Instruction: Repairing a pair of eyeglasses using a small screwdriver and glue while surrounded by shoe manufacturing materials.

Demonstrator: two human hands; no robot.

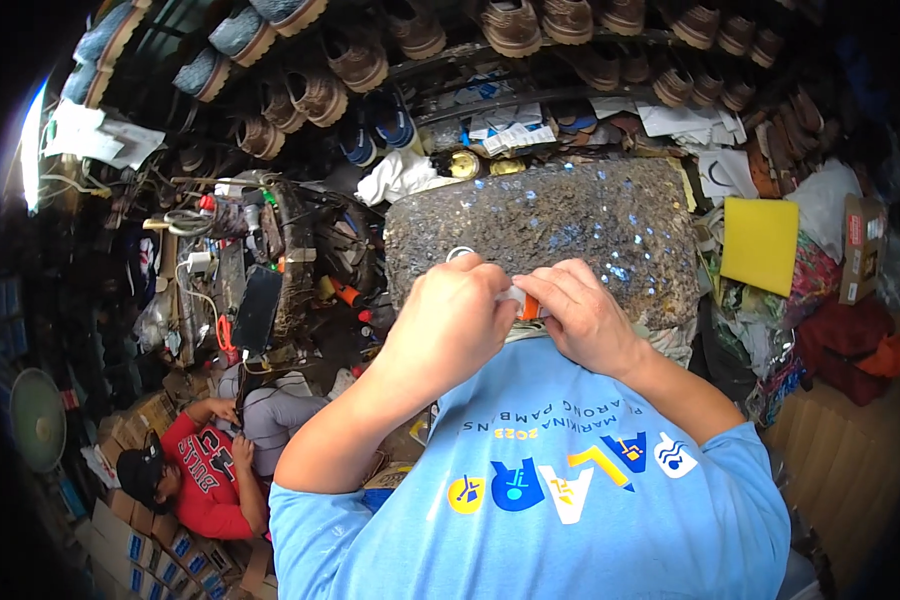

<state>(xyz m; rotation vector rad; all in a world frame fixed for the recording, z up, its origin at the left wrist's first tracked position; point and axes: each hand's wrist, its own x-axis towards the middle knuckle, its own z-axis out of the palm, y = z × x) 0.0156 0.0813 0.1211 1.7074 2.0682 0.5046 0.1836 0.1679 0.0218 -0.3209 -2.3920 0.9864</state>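
Note:
Both my hands meet close to my chest, at the near edge of a dark, speckled work surface [530, 230]. My left hand [455, 310] is closed, fingers curled around a small white piece [512, 297] that mostly hides inside the grip. A pale loop [460, 253] pokes out above its knuckles; what it belongs to is hidden. My right hand [585, 315] pinches a small orange object [530, 308] between thumb and fingers, right beside the white piece. Its kind cannot be made out.
Shoes [510, 25] line racks along the far side. A white cloth [400, 177] and two tins [464, 165] lie behind the surface. To the right is a yellow sheet [760, 245]; to the left, a cluttered bench with a phone [258, 305]. A person in red [210, 470] sits lower left.

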